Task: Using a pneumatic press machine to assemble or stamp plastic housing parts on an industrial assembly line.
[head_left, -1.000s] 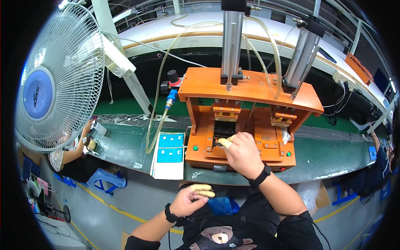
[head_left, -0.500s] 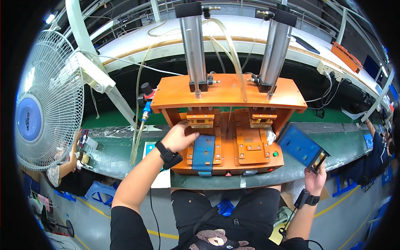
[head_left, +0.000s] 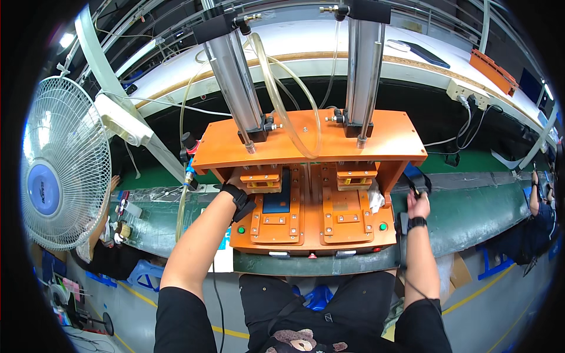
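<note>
The orange two-station press [head_left: 306, 132] stands on the bench before me. My left hand [head_left: 235, 178] reaches in under its top plate, beside the left pressing head [head_left: 261, 179]; its fingers are hidden there. Close by, a flat blue panel [head_left: 276, 199] lies on the left fixture [head_left: 273, 221], its far part running back beneath the press. To the right of the press, my right hand [head_left: 418, 207] is closed on the near end of another blue panel with a dark edge [head_left: 416, 175], partly hidden by the press's side. The right fixture [head_left: 347, 219] carries no panel.
A fan [head_left: 65, 165] stands at the left. Two metal cylinders [head_left: 363, 70] and clear hoses [head_left: 271, 82] rise above the press. Crumpled clear plastic [head_left: 376, 199] lies by its right post. Other people sit farther along the bench [head_left: 465, 203] on both sides.
The panel on the left fixture has slid away from me, deeper under the press. My left hand has reached farther in. My right hand has carried its panel forward and left. The view has shifted.
</note>
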A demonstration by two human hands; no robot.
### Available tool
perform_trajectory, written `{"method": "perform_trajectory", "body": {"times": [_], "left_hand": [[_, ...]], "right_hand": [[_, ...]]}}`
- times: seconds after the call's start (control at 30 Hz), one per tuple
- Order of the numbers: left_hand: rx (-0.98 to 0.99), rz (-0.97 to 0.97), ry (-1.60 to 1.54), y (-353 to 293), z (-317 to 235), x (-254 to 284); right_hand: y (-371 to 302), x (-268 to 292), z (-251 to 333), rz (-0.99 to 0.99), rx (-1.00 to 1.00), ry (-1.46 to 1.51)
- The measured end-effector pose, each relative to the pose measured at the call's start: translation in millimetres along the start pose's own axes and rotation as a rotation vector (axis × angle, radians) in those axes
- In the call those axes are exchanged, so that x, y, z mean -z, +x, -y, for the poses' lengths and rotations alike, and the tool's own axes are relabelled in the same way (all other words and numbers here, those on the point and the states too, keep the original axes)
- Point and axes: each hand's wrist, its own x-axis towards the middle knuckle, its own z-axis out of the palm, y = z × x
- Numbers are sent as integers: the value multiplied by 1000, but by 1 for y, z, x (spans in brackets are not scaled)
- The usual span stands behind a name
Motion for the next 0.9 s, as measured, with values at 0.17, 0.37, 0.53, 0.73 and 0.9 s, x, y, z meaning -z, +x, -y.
{"method": "perform_trajectory", "body": {"times": [0.17,0.37,0.53,0.73,0.9], "left_hand": [[-60,199,-388,-4,33,3],[-93,409,-890,9,59,19],[-113,587,-1293,23,85,10],[-145,812,-1778,36,119,13],[-94,1086,-2146,24,154,29]], "right_hand": [[-27,-63,4,271,-136,-554],[-26,-53,-8,244,44,-696],[-29,-58,-11,235,76,-684],[-30,-54,-9,251,95,-664],[-31,-57,-12,260,93,-687]]}}
